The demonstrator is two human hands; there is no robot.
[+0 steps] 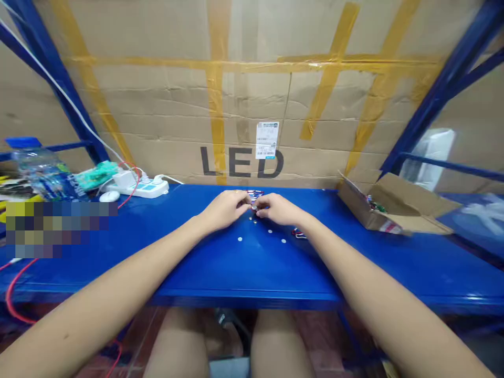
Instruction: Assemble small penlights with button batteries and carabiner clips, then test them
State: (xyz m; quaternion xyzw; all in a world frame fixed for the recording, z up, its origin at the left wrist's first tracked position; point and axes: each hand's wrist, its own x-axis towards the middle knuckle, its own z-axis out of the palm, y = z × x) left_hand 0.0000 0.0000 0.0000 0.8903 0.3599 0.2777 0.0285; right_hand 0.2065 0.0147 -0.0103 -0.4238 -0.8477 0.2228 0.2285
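Note:
My left hand (225,211) and my right hand (282,210) meet over the middle of the blue table, fingertips pinched together. Between them is a small whitish round disc (254,208), which both appear to grip. Nearer to me lie several loose small discs, among them a white disc (240,239) and another white disc (284,241). Just behind my fingers is a row of small red, white and blue pieces (255,193), partly hidden by my hands. A similar shiny piece (298,233) rests beside my right forearm; its kind is too small to make out.
An opened cardboard box (362,210) with small colourful items inside stands at the right. At the left are a white power strip (147,188), a water bottle (49,170) and a red cable (18,286). A large cardboard panel (169,121) closes off the back.

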